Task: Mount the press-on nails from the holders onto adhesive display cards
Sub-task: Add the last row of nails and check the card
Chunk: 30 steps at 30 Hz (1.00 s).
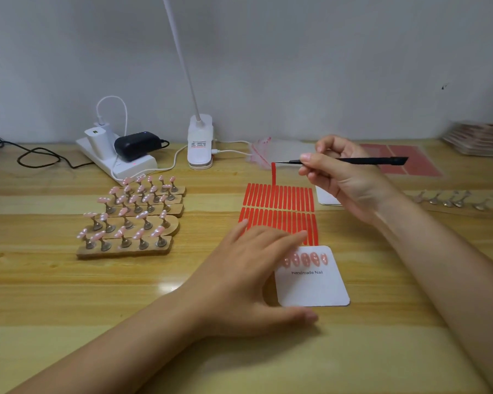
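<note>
My right hand (343, 174) grips black tweezers (362, 160), whose tip pinches one red adhesive strip (273, 173) lifted above the sheet of red strips (279, 206). With flat fingers my left hand (248, 277) presses on the near edge of that sheet and on the left side of a white display card (316, 288) printed "Handmade Nail". A row of several pink nails (305, 259) is stuck along the card's top. Wooden holders (131, 220) at the left carry several pink nails on metal stands.
A power strip (117, 157) with chargers and cables lies at the back left, a white lamp clamp (199, 143) behind the sheet. Clear bags (264, 150), red sheets (402, 160), stacked cards (478, 137) and bare metal stands (450, 200) are at the right.
</note>
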Each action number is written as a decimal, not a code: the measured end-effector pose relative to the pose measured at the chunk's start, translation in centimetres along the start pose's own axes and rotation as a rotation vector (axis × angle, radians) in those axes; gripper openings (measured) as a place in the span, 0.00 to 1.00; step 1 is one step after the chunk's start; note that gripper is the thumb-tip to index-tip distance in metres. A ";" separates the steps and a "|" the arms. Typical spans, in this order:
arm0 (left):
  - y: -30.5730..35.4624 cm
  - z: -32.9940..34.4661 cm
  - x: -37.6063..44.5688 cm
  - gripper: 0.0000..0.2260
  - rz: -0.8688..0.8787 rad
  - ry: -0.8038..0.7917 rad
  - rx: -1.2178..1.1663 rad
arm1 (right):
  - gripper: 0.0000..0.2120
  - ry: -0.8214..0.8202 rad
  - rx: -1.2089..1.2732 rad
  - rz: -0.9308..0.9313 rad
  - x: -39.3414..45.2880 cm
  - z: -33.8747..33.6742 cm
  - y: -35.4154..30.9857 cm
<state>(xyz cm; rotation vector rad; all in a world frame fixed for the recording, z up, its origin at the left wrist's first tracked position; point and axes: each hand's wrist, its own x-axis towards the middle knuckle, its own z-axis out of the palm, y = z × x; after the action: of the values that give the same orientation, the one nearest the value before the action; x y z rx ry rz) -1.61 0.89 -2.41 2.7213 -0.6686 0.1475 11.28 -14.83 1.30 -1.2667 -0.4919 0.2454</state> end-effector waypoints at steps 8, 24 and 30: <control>0.2 0.0 0.2 0.36 -0.032 -0.032 -0.097 | 0.11 0.039 -0.008 0.002 0.1 -0.3 -0.1; -1.8 0.5 1.0 0.23 -0.037 0.102 -0.026 | 0.11 0.062 -0.005 0.044 -0.1 -0.2 0.2; -1.9 0.7 0.9 0.23 -0.035 0.179 -0.003 | 0.11 0.078 0.038 0.026 -0.9 0.2 -0.1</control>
<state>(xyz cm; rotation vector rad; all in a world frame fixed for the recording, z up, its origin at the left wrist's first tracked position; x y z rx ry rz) 0.07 1.89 -3.49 2.6745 -0.5689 0.3758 10.42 -15.09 1.26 -1.2409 -0.4022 0.2251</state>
